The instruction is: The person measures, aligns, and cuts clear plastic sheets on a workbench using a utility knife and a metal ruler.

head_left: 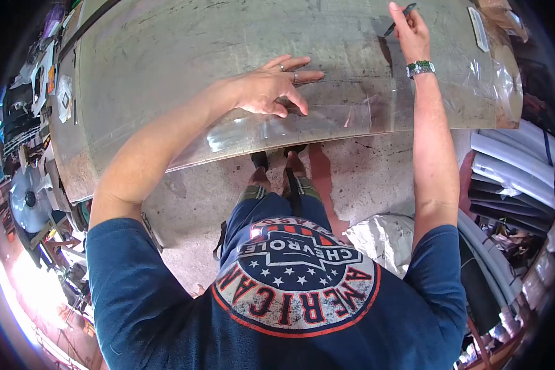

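A strip of clear film (327, 120) lies along the near edge of the worn grey table (166, 55). On the film and tabletop rests my left hand (271, 86), palm down with fingers spread and rings on two of them. My right hand (411, 34) is closed around a dark, slim tool (398, 22) over the right part of the table; the tool looks like a pen or knife, and its tip points toward the lower left. A beaded band is on my right wrist.
Rolls of material (515, 172) are stacked at the right, beside a white sack (382, 237) on the floor. A flat white strip (478, 29) lies at the table's right. A round grey fan-like object (31, 198) and assorted items stand at the left.
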`<move>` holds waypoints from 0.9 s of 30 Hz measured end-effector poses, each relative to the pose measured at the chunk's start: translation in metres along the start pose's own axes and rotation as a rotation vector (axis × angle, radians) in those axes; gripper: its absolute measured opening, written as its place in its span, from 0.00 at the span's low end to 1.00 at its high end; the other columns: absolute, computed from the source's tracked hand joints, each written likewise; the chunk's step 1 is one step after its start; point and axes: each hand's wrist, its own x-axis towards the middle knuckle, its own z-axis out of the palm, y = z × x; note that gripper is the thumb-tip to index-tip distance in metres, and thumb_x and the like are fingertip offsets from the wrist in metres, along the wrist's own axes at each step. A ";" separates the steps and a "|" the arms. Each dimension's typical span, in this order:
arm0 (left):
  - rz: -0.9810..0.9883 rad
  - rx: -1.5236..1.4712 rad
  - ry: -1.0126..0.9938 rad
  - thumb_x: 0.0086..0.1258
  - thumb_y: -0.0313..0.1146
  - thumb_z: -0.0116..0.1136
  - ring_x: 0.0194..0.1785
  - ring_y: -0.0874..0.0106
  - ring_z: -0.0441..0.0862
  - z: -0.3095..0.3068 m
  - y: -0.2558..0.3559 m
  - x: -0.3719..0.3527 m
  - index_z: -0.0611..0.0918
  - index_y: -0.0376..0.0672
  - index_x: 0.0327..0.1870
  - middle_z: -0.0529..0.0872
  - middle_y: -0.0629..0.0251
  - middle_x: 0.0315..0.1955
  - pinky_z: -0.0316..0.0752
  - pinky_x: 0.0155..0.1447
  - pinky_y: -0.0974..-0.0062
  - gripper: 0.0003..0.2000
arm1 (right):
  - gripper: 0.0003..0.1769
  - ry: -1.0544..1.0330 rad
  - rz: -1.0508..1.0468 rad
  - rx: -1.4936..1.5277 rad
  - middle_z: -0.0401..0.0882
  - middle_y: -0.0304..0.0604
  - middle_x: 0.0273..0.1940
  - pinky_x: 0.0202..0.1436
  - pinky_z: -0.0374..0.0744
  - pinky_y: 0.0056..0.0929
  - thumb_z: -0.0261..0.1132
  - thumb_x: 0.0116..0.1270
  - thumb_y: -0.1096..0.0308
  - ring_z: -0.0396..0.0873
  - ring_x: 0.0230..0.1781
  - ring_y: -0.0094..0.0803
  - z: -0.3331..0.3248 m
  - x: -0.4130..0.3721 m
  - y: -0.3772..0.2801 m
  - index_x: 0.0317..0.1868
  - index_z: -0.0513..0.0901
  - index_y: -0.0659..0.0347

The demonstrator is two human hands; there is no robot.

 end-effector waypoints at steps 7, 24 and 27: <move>0.031 -0.015 0.000 0.55 0.33 0.77 0.89 0.58 0.40 -0.003 0.002 -0.001 0.92 0.62 0.53 0.58 0.74 0.85 0.36 0.89 0.40 0.21 | 0.33 0.014 0.162 -0.392 0.91 0.51 0.39 0.50 0.83 0.40 0.58 0.75 0.36 0.90 0.40 0.37 -0.028 -0.023 0.008 0.50 0.89 0.61; 0.071 0.024 0.019 0.55 0.27 0.77 0.88 0.54 0.42 0.003 -0.004 -0.003 0.92 0.60 0.54 0.58 0.70 0.85 0.39 0.87 0.40 0.23 | 0.16 -0.173 -0.032 0.039 0.88 0.52 0.37 0.41 0.83 0.33 0.58 0.83 0.65 0.89 0.37 0.38 0.069 -0.294 -0.101 0.55 0.85 0.70; 0.084 0.020 0.032 0.55 0.26 0.77 0.88 0.54 0.43 0.002 -0.004 -0.004 0.92 0.59 0.53 0.59 0.71 0.85 0.40 0.87 0.40 0.23 | 0.17 -0.192 -0.044 -0.023 0.88 0.53 0.38 0.41 0.83 0.34 0.58 0.83 0.63 0.89 0.36 0.40 0.073 -0.287 -0.096 0.55 0.85 0.69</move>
